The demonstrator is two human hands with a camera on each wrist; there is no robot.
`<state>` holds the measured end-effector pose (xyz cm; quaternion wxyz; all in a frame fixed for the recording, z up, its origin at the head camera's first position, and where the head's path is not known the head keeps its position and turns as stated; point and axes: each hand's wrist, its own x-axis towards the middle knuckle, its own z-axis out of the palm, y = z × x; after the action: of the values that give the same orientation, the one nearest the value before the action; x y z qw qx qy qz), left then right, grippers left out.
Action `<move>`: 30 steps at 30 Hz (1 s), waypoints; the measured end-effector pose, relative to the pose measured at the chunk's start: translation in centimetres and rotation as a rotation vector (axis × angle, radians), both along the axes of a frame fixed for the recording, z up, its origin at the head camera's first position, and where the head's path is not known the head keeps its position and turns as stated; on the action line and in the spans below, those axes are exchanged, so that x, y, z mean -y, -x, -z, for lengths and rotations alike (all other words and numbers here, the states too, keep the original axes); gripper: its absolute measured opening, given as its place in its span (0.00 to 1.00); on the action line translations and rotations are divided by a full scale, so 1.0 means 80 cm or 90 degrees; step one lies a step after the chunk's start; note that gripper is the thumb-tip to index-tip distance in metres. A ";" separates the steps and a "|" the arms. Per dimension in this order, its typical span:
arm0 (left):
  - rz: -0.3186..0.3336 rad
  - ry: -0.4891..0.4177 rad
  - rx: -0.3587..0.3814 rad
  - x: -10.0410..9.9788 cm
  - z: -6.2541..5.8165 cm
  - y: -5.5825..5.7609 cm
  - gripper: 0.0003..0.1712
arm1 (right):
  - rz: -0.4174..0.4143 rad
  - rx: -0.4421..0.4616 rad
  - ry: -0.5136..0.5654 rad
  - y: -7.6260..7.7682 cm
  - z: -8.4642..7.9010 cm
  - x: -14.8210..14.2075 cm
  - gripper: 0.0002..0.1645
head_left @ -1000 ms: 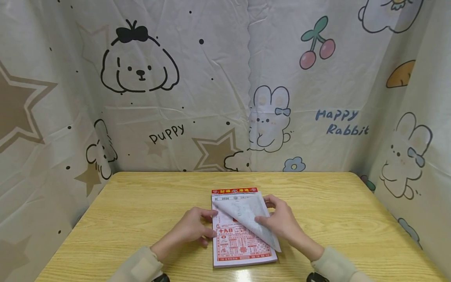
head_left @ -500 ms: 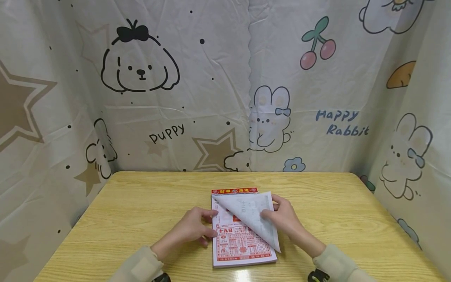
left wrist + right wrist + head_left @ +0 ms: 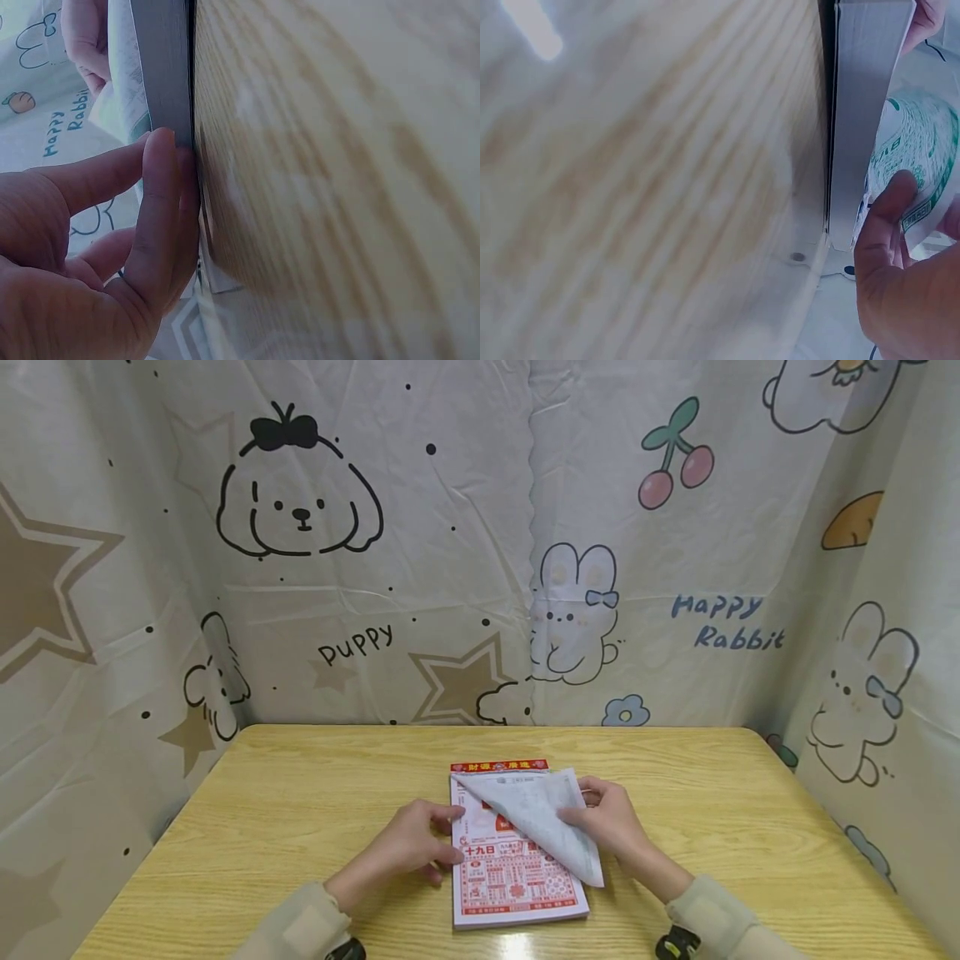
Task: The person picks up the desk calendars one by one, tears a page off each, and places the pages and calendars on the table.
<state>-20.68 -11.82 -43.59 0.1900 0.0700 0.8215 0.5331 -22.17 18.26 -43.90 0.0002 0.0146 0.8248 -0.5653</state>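
A thick tear-off calendar point(image 3: 517, 881) with a red header strip lies flat on the table, its pages printed in red. Its top sheet point(image 3: 536, 810) is folded diagonally back toward the upper right, still joined near the top left. My right hand point(image 3: 611, 818) pinches this sheet between thumb and fingers at the right side. Green print shows on the sheet point(image 3: 922, 142) in the right wrist view. On the opposite side, my left hand point(image 3: 416, 839) rests its fingertips against the calendar's left edge. The left wrist view shows those fingers point(image 3: 159, 195) touching the side of the page block point(image 3: 165, 67).
The calendar stands on a yellow wood-grain table point(image 3: 337, 777). A pale curtain point(image 3: 450, 568) printed with cartoon animals and stars surrounds the table at the back and both sides.
My right hand has shifted a little to the right with the top sheet. The sheet's folded part has swung right, and its lower corner has risen slightly. My left hand stays in place.
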 end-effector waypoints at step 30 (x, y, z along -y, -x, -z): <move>-0.009 0.029 0.001 -0.008 -0.002 0.005 0.40 | 0.007 -0.029 -0.051 0.002 0.002 -0.011 0.11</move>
<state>-21.11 -11.20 -43.46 0.1883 0.0598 0.8337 0.5157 -22.29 19.14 -44.09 -0.0223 0.0057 0.8463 -0.5322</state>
